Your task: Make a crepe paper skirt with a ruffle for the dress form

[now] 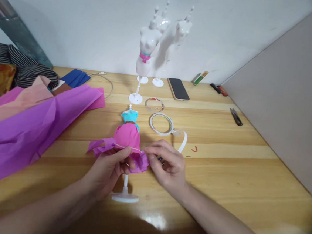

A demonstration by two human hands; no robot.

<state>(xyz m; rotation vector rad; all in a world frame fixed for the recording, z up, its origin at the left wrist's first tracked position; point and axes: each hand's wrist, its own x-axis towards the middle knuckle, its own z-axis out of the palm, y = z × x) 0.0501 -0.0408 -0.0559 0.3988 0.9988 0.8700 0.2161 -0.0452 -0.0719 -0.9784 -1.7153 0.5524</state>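
Observation:
In front of me a small dress form (127, 134) wears a turquoise top, a brown waistband and a bright pink paper skirt (127, 135). My left hand (113, 166) is closed on a purple paper strip (140, 163) at the skirt's lower edge, thumb on top. A thin whitish line runs along the strip's upper edge. At the strip's right end, my right hand (167, 164) pinches with thumb and fingertips; exactly what lies between them is partly hidden. The form's white stand base (125, 197) rests on the table below my hands.
Behind stand several white dress forms (149, 40). Tape rolls (151, 121) and a phone (179, 89) lie beyond my hands. Purple paper sheets (40, 127) cover the left side. Small black-handled snips (236, 117) lie right, near a grey partition (293, 83).

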